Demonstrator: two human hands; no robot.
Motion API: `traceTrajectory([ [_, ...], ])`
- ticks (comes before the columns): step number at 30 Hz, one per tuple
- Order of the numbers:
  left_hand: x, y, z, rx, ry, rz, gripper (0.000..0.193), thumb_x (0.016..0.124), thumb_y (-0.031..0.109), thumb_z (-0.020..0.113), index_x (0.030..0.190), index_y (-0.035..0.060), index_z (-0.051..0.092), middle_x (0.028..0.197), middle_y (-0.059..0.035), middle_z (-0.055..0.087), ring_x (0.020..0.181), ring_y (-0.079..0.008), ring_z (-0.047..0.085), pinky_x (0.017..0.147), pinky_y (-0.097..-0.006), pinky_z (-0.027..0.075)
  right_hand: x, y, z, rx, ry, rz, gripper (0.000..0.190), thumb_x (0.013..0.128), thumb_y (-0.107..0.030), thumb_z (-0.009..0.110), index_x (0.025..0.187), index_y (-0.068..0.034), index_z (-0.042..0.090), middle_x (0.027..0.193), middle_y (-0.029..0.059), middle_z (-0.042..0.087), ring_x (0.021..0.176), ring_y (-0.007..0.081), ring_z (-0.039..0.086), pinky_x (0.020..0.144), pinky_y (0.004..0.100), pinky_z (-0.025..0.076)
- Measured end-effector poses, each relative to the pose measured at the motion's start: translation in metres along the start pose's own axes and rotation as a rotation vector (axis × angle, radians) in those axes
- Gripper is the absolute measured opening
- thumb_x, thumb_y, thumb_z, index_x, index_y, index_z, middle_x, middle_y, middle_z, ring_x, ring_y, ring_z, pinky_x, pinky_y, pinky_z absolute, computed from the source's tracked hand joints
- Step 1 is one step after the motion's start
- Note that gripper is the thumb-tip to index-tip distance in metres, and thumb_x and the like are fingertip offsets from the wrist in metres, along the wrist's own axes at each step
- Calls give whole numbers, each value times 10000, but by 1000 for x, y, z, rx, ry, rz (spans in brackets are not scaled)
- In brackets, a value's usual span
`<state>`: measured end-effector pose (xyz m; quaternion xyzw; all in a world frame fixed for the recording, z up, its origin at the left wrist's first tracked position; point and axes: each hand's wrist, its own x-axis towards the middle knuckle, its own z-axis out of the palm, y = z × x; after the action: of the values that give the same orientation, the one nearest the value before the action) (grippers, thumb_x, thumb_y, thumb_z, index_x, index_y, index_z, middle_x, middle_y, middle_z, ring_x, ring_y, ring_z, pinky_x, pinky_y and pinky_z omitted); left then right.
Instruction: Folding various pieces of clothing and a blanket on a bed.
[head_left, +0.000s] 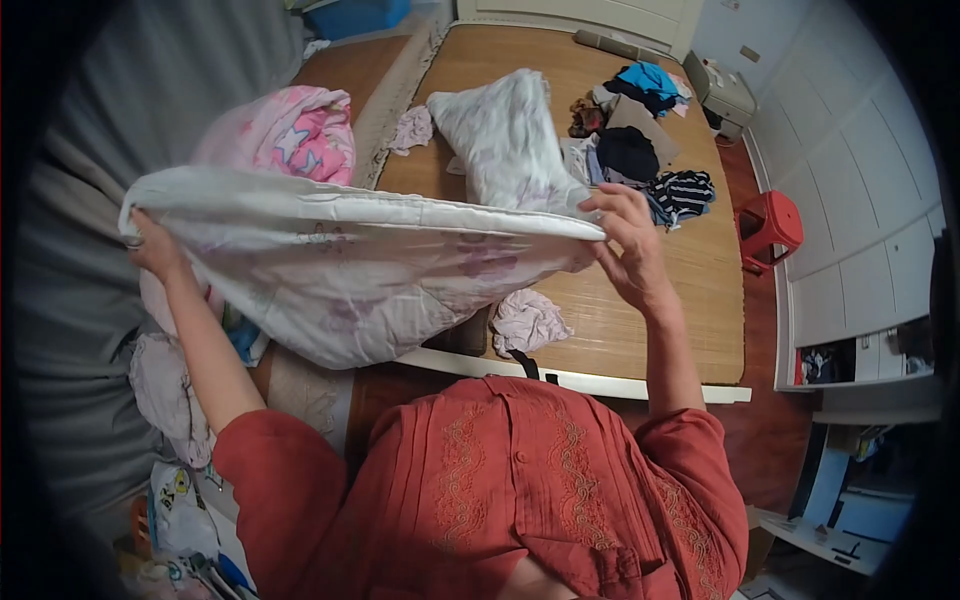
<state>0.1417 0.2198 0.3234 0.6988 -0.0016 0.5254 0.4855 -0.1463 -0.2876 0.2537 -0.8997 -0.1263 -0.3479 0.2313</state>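
A thin white quilt (360, 292) with purple flower prints is stretched between my two hands, its bound edge running nearly level. My left hand (156, 244) grips one corner at the far left, thumb over the fabric. At the other end, my right hand (630, 244) pinches the edge between thumb and fingers, the other fingers spread. The quilt sags in the middle, over the near left corner of the bed. Behind it, similar white patterned fabric (502, 135) lies bunched on the tan bed mat (600, 300); whether both are one piece is hidden.
A pink star-print bedding bundle (315, 139) rests left of the bed, by grey curtains (82, 360). Crumpled pale pink cloth (529, 322) lies at the bed's near edge. Folded clothes (630, 154) are piled on the right side. A red plastic stool (776, 225) stands beside white cabinets (840, 150).
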Motion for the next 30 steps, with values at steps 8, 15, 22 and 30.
traceTrajectory([
  [8,-32,-13,87,-219,-65,-517,597,740,377,631,1040,-120,488,1009,-193,560,873,-271,561,746,-343,473,-16,-12,-8,518,-143,336,137,852,-123,531,805,5,535,645,20,539,564,73,501,495,210,389],
  [15,-121,-68,147,-184,-170,-392,346,770,260,619,942,-38,583,881,-94,605,759,-169,571,674,-292,453,-43,-13,-20,684,-119,598,180,860,-138,514,903,30,561,687,-14,532,599,38,463,495,179,369],
  [22,-155,-67,146,590,-819,56,634,710,313,649,1198,-23,423,1171,-182,498,1046,-273,506,859,-328,409,-14,-35,-3,657,-195,636,230,836,-189,536,852,38,565,673,3,530,649,74,471,551,255,394],
  [30,-338,151,99,-414,-1970,259,721,618,246,717,1238,49,405,1113,-149,539,1043,-228,509,890,-316,386,-36,-4,105,458,-349,555,276,770,-247,589,822,24,576,640,200,551,544,249,511,547,336,413],
])
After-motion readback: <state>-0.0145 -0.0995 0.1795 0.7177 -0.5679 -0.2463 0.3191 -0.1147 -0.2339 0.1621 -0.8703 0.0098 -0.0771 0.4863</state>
